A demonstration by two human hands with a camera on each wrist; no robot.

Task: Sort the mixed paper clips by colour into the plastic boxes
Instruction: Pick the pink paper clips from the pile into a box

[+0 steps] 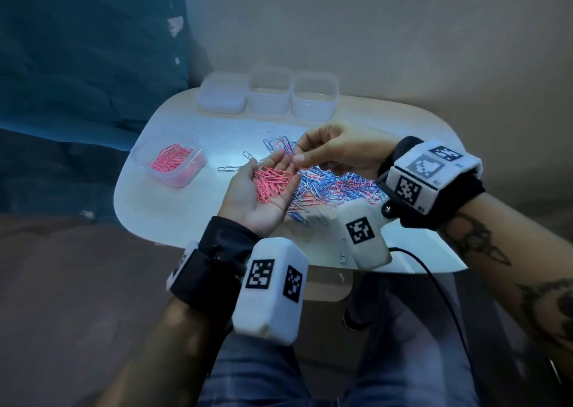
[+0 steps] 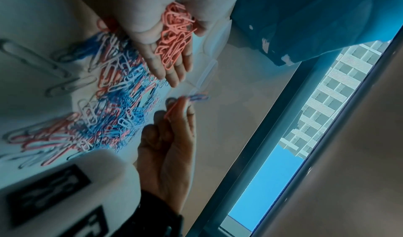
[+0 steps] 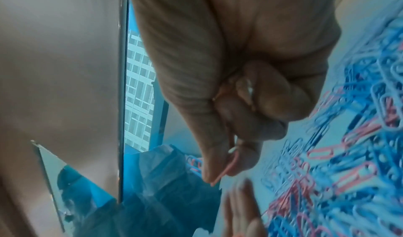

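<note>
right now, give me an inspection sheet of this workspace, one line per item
surface: pale table, brightly lit at the middle.
job's things: mixed pile of blue, pink and white clips beside the hands; pink box at left holds only pink clips; three boxes in a row at the far edge, contents not visible.
clutter: stray clips lie apart from the pile; one clip at the near edge.
grippers: left hand palm up, cupping pink clips; right hand pinches one pink clip above the left fingertips.
cables: black cable runs off the near edge.
surroundings: blue sheet at left; window showing a building.
</note>
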